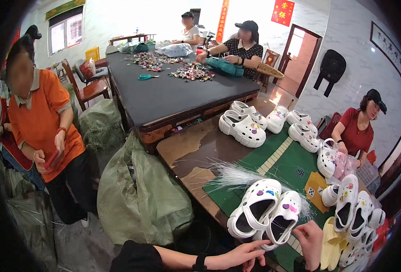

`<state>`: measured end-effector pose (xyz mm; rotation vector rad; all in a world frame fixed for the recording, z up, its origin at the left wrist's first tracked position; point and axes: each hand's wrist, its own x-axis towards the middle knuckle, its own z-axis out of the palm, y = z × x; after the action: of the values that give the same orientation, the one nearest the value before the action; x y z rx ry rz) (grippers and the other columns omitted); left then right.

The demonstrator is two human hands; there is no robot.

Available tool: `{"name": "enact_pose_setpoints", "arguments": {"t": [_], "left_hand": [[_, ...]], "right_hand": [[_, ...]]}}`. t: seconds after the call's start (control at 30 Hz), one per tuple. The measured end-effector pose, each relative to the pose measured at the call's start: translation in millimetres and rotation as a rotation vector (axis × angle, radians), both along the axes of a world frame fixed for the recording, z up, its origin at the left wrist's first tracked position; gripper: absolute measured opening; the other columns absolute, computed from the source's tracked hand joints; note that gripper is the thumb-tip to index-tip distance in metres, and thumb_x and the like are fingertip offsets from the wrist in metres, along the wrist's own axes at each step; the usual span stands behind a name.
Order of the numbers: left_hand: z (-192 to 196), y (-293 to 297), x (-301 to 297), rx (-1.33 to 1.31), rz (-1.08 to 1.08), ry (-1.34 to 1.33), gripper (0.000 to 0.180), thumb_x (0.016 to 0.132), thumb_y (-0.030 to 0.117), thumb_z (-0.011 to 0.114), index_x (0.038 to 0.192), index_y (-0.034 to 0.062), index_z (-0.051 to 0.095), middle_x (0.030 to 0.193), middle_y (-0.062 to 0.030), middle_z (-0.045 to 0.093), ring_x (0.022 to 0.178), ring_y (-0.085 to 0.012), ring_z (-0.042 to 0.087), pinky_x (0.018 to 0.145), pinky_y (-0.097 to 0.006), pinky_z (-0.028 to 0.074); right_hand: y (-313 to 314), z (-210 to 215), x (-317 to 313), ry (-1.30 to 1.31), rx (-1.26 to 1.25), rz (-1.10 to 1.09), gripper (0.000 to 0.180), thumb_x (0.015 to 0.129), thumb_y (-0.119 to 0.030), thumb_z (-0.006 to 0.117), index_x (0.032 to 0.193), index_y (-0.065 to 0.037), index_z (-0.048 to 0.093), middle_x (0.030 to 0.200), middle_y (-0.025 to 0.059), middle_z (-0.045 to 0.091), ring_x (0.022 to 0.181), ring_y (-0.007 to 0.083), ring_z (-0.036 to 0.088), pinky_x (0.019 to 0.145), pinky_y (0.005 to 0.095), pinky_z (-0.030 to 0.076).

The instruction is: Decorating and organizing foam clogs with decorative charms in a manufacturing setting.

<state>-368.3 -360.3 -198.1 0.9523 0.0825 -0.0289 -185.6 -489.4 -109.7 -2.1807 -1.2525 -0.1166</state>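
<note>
A pair of white clogs, a left one (244, 215) and a right one (284, 209), stands side by side at the table's near edge, with small coloured charms on the toes. My left hand (239, 256) reaches to the right clog's heel; its index finger is stretched out against the heel strap, the other fingers partly bent below. Just right of that heel, my right hand (310, 240) is raised with fingers curled to a pinch; anything between them is too small to make out. Behind the pair lies a bundle of clear plastic strands (236, 176).
More white clogs (242, 128) line the table's far side and right end, beside yellow slippers (331, 242). Large green sacks (139, 195) lie to the left. A dark table (178, 99) beyond holds charm piles and scissors (148, 77). Several people are around.
</note>
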Motion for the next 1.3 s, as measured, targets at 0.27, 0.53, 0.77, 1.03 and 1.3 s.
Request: {"name": "enact_pose_setpoints", "arguments": {"t": [0.27, 0.53, 0.77, 1.03, 1.3], "left_hand": [[2.8, -8.4, -5.3, 0.11, 0.15, -0.001, 0.044, 0.101, 0.014, 0.047, 0.144, 0.0066, 0.041, 0.125, -0.0057, 0.06, 0.06, -0.0104, 0.06, 0.054, -0.023, 0.049], [24.2, -8.9, 2.4, -0.091, 0.001, 0.052, 0.057, 0.102, 0.013, 0.043, 0.154, 0.0118, 0.018, 0.15, -0.0121, 0.039, 0.071, -0.0173, 0.063, 0.063, -0.029, 0.053], [28.4, -9.0, 4.3, 0.028, -0.043, 0.018, 0.061, 0.101, 0.01, 0.043, 0.155, 0.0142, 0.016, 0.154, -0.0126, 0.031, 0.077, -0.0159, 0.062, 0.067, -0.026, 0.052], [33.3, -16.8, 14.6, -0.186, 0.03, 0.071, 0.057, 0.102, 0.017, 0.048, 0.152, 0.0099, 0.022, 0.155, -0.0112, 0.03, 0.081, -0.0172, 0.062, 0.066, -0.027, 0.052], [16.8, -0.4, 17.4, 0.054, 0.069, 0.136, 0.049, 0.102, 0.017, 0.047, 0.146, 0.0019, 0.031, 0.138, -0.014, 0.052, 0.085, -0.0212, 0.067, 0.068, -0.031, 0.055]], "right_hand": [[24.8, -15.3, 23.1, -0.086, -0.24, 0.326, 0.012, 0.083, -0.021, 0.068, 0.085, -0.009, 0.068, 0.081, 0.0064, 0.061, 0.079, 0.0255, 0.062, 0.068, 0.0353, 0.049], [9.3, -11.8, 33.8, -0.018, -0.371, 0.328, 0.016, 0.088, -0.025, 0.06, 0.089, -0.012, 0.068, 0.084, 0.0064, 0.061, 0.081, 0.0263, 0.062, 0.069, 0.036, 0.048], [21.2, -11.0, 47.9, 0.276, -0.381, 0.502, 0.022, 0.086, -0.027, 0.06, 0.088, -0.006, 0.068, 0.082, 0.0084, 0.066, 0.078, 0.0274, 0.064, 0.068, 0.0369, 0.048], [32.2, -19.4, 66.2, 0.322, -0.35, 0.477, 0.019, 0.066, -0.019, 0.07, 0.081, -0.008, 0.076, 0.07, 0.0113, 0.068, 0.067, 0.0234, 0.066, 0.061, 0.0384, 0.049], [57.0, -31.5, 63.0, 0.392, -0.34, 0.663, 0.022, 0.068, -0.018, 0.068, 0.082, -0.002, 0.072, 0.065, 0.009, 0.066, 0.058, 0.0182, 0.057, 0.056, 0.0357, 0.044]]}}
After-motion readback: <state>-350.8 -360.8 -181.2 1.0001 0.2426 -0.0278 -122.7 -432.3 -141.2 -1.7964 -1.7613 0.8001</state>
